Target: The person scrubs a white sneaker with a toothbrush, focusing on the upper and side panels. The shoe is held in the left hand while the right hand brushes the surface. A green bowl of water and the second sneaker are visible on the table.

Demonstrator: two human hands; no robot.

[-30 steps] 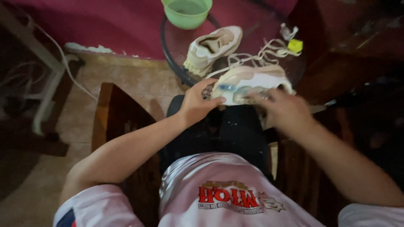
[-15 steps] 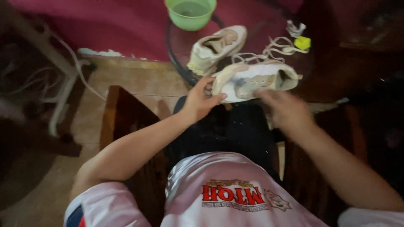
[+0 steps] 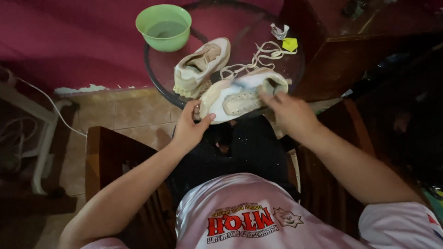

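A white sneaker [image 3: 240,97] lies on its side at the near edge of a round glass table [image 3: 154,85], above my lap. My left hand [image 3: 190,127] grips its toe end from below. My right hand [image 3: 288,113] rests on the heel side, fingers closed on a thin pale-blue brush-like tool [image 3: 242,84], which is blurred across the shoe's side. A second worn sneaker [image 3: 200,64] stands upright on the table just behind, unlaced. Loose white laces [image 3: 260,51] lie beside it.
A green bowl [image 3: 164,25] with water stands at the table's far left. A yellow scrap [image 3: 290,44] and a crumpled white bit [image 3: 279,31] lie far right. I sit on a wooden chair [image 3: 108,157]. A dark wooden cabinet [image 3: 364,50] is at right and a white cable [image 3: 50,103] at left.
The sneaker has been tipped onto its side with its flank facing up. My right hand has moved from the shoe's near edge onto its heel side, and the tool now sweeps across it.
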